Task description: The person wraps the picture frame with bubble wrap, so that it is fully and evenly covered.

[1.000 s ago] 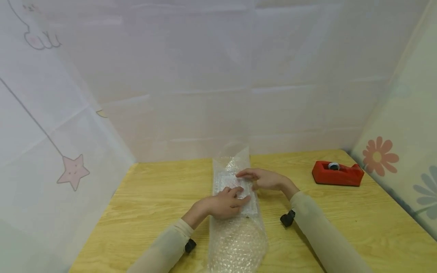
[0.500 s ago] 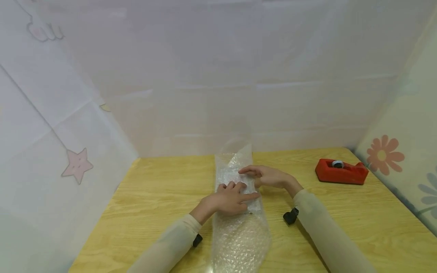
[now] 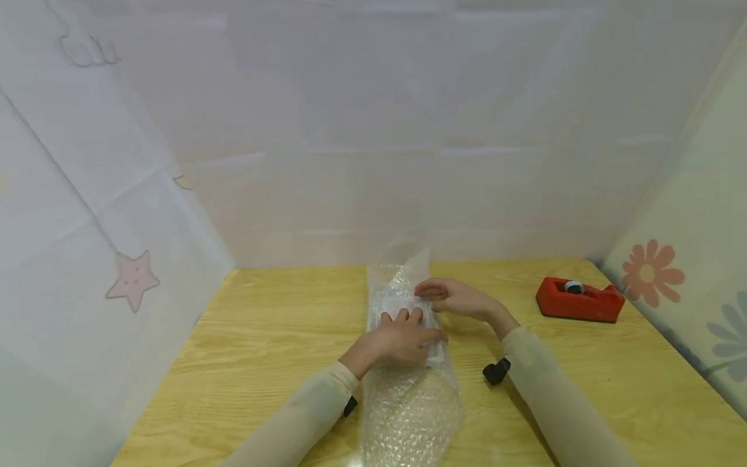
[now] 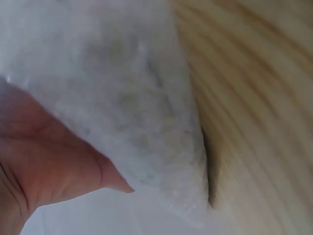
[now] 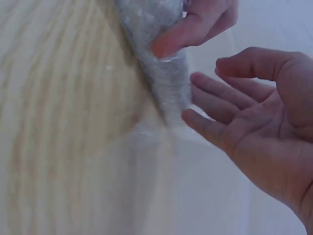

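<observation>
A long strip of bubble wrap [image 3: 408,415] runs from the near edge to the back of the table in the head view. On it lies a flat, rectangular bundle [image 3: 382,303] covered in bubble wrap; what is inside cannot be made out. My left hand [image 3: 399,340] rests across the bundle with fingers spread, its index finger reaching the right edge. Beside the bundle's upper right side is my right hand [image 3: 463,299], its fingers extended and slightly bent. In the right wrist view, the right hand's fingertips [image 5: 194,117] are at the bundle's edge and pinch nothing.
A red tape dispenser [image 3: 580,299] stands at the right rear of the wooden table [image 3: 280,324]. The far end of the bubble wrap [image 3: 403,256] rises toward the pale cloth backdrop [image 3: 350,162] behind the table.
My left hand has slid right and slightly forward over the bundle, its fingers now pointing further ahead. The right hand stays at the right edge with only a small shift.
</observation>
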Tool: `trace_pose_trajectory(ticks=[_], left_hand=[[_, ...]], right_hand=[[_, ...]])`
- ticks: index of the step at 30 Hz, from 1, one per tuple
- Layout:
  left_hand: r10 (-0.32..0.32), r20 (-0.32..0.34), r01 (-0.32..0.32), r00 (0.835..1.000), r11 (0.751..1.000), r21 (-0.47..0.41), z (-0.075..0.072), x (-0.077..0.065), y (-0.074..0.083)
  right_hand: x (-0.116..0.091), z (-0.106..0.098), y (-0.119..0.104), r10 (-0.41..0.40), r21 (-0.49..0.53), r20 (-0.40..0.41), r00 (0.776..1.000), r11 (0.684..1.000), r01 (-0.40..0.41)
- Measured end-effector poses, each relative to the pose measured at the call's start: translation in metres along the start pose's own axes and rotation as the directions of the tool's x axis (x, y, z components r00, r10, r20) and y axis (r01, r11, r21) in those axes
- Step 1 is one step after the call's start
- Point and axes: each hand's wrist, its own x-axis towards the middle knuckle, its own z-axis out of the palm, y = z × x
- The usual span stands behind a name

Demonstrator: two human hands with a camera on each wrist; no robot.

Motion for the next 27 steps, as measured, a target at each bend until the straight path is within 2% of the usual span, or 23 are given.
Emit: trace_pose_trajectory(ticks=[2,4,7,9,11,13,15,19,24,27], left_hand=[[0.024,-0.013,-0.024,1.0,1.0,-0.018,0.0,-0.001,-0.002],[0.05,-0.021,-0.051,0.999,0.998,-0.047,-0.001,-0.001,-0.006],[0.07,-0.026,-0.073,0.997,0.989,-0.126,-0.001,-0.003,-0.013],[0.068,-0.031,-0.073,0.997,0.979,-0.188,0.0,-0.005,-0.019],[0.067,-0.038,-0.074,0.997,0.966,-0.246,0.002,-0.007,-0.026],[0.068,-0.049,-0.08,0.996,0.948,-0.307,0.004,-0.009,-0.032],[0.073,-0.062,-0.09,0.995,0.93,-0.355,0.007,-0.01,-0.035],[0.063,-0.092,-0.095,0.994,0.908,-0.408,0.011,-0.018,-0.026],[0.021,-0.193,-0.088,0.981,0.933,-0.348,0.013,-0.027,-0.006],[-0.013,-0.202,-0.063,0.979,0.928,-0.368,0.011,-0.029,-0.006]], right_hand=[[-0.007,-0.001,-0.01,0.004,-0.112,-0.078,0.997,0.994,-0.013],[-0.017,-0.002,-0.022,0.013,-0.212,-0.176,0.984,0.976,-0.051],[-0.032,-0.001,-0.035,0.091,-0.254,-0.262,0.961,0.954,-0.16],[-0.039,0.004,-0.037,0.198,-0.213,-0.225,0.954,0.946,-0.246],[-0.045,0.01,-0.033,0.291,-0.178,-0.13,0.948,0.934,-0.311],[-0.048,0.018,-0.028,0.336,-0.144,-0.038,0.941,0.93,-0.338],[-0.049,0.023,-0.021,0.329,-0.115,0.009,0.944,0.939,-0.325],[-0.046,0.029,-0.013,0.28,-0.082,-0.001,0.96,0.957,-0.279],[-0.043,0.029,-0.014,0.257,-0.104,-0.022,0.966,0.96,-0.258],[-0.041,0.029,-0.017,0.23,-0.138,-0.03,0.973,0.963,-0.232]])
